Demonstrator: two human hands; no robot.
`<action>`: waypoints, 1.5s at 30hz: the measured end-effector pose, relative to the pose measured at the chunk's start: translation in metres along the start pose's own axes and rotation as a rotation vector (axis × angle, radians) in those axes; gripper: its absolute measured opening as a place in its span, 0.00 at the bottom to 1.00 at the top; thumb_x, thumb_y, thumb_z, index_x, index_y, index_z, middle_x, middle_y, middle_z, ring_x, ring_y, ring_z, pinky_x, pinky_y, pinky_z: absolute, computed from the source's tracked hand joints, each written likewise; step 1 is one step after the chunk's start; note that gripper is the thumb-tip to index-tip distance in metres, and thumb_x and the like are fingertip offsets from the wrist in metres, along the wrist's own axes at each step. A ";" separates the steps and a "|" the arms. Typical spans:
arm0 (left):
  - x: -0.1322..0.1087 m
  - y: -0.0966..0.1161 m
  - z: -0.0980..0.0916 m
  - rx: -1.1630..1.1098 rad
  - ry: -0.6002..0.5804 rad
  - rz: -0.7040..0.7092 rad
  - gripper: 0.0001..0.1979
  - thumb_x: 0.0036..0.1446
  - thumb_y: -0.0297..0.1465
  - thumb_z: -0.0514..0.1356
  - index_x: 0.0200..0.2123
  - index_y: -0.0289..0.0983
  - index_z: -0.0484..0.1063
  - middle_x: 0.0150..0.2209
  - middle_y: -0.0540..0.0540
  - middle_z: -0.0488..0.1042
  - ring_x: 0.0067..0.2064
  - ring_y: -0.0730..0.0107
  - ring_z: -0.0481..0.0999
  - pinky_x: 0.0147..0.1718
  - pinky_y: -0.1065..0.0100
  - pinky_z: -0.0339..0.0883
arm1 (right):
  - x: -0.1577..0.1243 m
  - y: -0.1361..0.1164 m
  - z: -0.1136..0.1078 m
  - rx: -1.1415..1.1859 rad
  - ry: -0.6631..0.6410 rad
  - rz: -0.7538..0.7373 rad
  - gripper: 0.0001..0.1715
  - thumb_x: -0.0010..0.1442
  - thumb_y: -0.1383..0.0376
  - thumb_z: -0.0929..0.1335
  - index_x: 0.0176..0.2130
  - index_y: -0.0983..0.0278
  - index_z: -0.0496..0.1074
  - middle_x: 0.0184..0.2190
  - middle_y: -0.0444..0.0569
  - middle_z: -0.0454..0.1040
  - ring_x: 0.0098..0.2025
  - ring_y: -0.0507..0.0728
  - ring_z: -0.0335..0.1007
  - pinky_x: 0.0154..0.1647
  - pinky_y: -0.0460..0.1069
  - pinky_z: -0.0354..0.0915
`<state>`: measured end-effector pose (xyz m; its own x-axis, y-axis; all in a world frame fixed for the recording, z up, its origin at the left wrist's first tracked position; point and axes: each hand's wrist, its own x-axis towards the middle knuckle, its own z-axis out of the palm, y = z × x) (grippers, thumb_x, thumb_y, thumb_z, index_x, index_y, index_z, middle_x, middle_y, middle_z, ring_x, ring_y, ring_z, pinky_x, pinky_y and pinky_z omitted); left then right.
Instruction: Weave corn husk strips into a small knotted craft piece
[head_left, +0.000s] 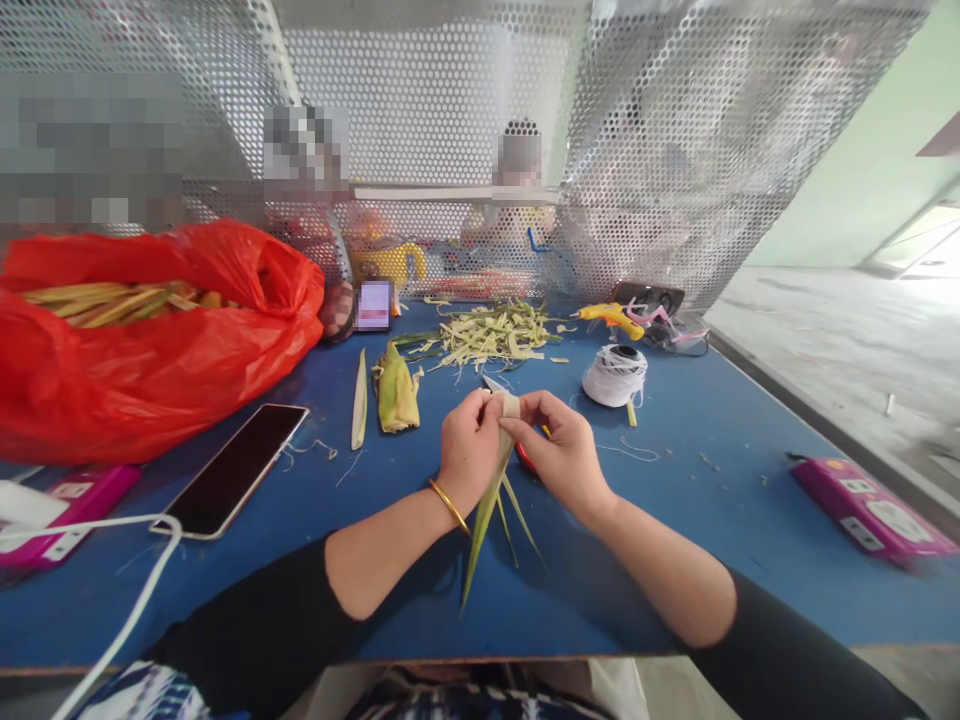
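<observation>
My left hand and my right hand meet over the middle of the blue table, both closed on a long green leaf strip. Its pale end is bent over between the fingertips, and the pointed green end hangs down toward me. Two thinner strips trail beside it. Partly hidden under my hands lie scissors with red handles; a blade tip shows just beyond my fingers. To the left are a yellow-green husk piece and a flat leaf piece.
Leaf scraps are heaped at the back, near a perforated metal screen. White thread, a yellow glue gun and glasses sit right. A red bag, a phone and purple power strips flank my arms.
</observation>
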<state>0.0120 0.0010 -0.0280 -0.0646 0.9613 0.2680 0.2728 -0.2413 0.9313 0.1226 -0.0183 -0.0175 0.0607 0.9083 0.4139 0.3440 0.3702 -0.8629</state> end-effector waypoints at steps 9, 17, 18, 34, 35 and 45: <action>0.002 -0.002 0.000 0.023 -0.001 0.030 0.15 0.57 0.36 0.53 0.20 0.38 0.64 0.21 0.52 0.69 0.27 0.72 0.66 0.27 0.71 0.55 | -0.006 0.001 0.002 -0.075 -0.016 -0.040 0.09 0.55 0.62 0.66 0.25 0.62 0.66 0.22 0.42 0.66 0.26 0.51 0.59 0.28 0.46 0.58; 0.007 -0.006 -0.001 0.045 0.066 -0.001 0.13 0.57 0.35 0.52 0.22 0.38 0.65 0.22 0.51 0.69 0.26 0.71 0.65 0.28 0.70 0.57 | -0.007 0.004 0.009 0.093 -0.087 0.137 0.09 0.51 0.60 0.67 0.25 0.62 0.64 0.19 0.40 0.62 0.22 0.50 0.55 0.23 0.46 0.54; 0.008 -0.006 -0.001 0.039 0.067 0.002 0.13 0.57 0.35 0.53 0.22 0.38 0.66 0.22 0.51 0.70 0.27 0.71 0.66 0.28 0.70 0.57 | -0.007 0.005 0.009 0.096 -0.087 0.142 0.10 0.51 0.59 0.67 0.24 0.62 0.64 0.18 0.40 0.62 0.22 0.50 0.55 0.22 0.46 0.54; 0.016 -0.010 -0.001 -0.097 0.117 -0.042 0.13 0.55 0.38 0.55 0.21 0.38 0.66 0.20 0.52 0.68 0.25 0.72 0.65 0.25 0.71 0.57 | -0.010 0.009 0.014 0.161 -0.106 0.221 0.10 0.49 0.60 0.68 0.23 0.63 0.65 0.17 0.40 0.63 0.21 0.49 0.55 0.20 0.45 0.55; 0.015 -0.008 -0.001 -0.126 0.096 -0.048 0.13 0.54 0.39 0.56 0.22 0.38 0.66 0.20 0.52 0.67 0.25 0.73 0.65 0.25 0.71 0.58 | -0.008 0.010 0.013 0.170 -0.070 0.229 0.10 0.49 0.60 0.68 0.23 0.63 0.65 0.17 0.40 0.63 0.20 0.49 0.55 0.21 0.45 0.54; 0.002 0.000 0.002 -0.034 -0.005 -0.010 0.13 0.55 0.35 0.53 0.19 0.39 0.64 0.20 0.53 0.67 0.25 0.72 0.65 0.26 0.71 0.55 | -0.003 0.012 0.007 0.082 0.057 0.123 0.12 0.53 0.60 0.67 0.23 0.63 0.64 0.19 0.40 0.64 0.22 0.49 0.57 0.23 0.45 0.55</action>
<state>0.0135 0.0030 -0.0275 -0.0623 0.9643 0.2572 0.2397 -0.2357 0.9418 0.1203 -0.0157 -0.0308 0.1514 0.9361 0.3175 0.2528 0.2738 -0.9280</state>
